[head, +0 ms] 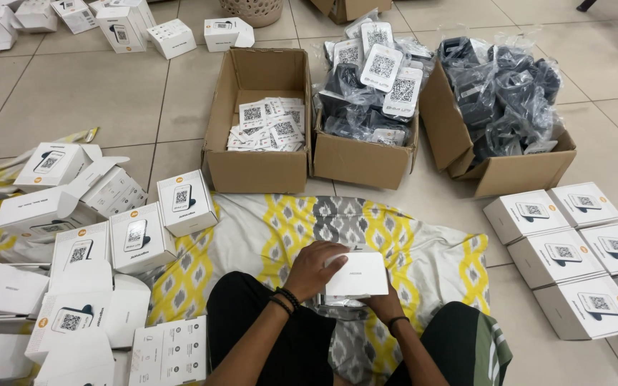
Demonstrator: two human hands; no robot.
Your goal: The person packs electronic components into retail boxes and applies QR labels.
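Note:
I sit on a yellow, grey and white patterned cloth (pixel 287 229) with a small white box (pixel 357 275) in my lap. My left hand (pixel 312 268) grips the box's left side and top, with dark bands on the wrist. My right hand (pixel 384 306) holds the box from beneath on its right, mostly hidden by it. Under the box something in clear plastic wrap shows; what it is cannot be made out.
Three open cardboard boxes stand ahead: one with printed cards (pixel 262 125), one with bagged dark devices and tags (pixel 366 93), one with bagged dark devices (pixel 498 86). White boxes are stacked at right (pixel 563 254) and piled at left (pixel 109 236). A leaflet (pixel 169 350) lies by my left knee.

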